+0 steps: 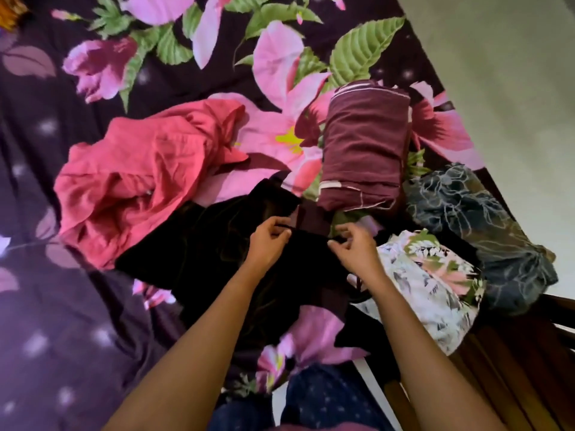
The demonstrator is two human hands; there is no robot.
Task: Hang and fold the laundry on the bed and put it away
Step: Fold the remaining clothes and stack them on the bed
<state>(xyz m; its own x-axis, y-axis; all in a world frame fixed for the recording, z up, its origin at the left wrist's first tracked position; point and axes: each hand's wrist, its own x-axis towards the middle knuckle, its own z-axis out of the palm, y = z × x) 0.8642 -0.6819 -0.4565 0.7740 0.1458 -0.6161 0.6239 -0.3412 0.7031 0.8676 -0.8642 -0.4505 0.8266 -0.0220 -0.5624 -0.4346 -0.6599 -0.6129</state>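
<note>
A black garment (199,253) lies spread and crumpled on the flowered bedsheet (93,321) in front of me. My left hand (269,241) pinches its upper edge near the middle. My right hand (354,247) pinches the same edge a little to the right. A crumpled pink-red garment (140,178) lies to the left, touching the black one. A folded maroon garment (364,150) sits beyond my hands. To the right are a folded white floral piece (435,287) and a dark grey floral piece (485,231).
The bed's dark wooden edge (513,353) runs along the lower right, with pale floor (513,73) beyond it. Something orange (11,10) shows at the top left corner. My lap in dotted navy fabric (326,399) is at the bottom.
</note>
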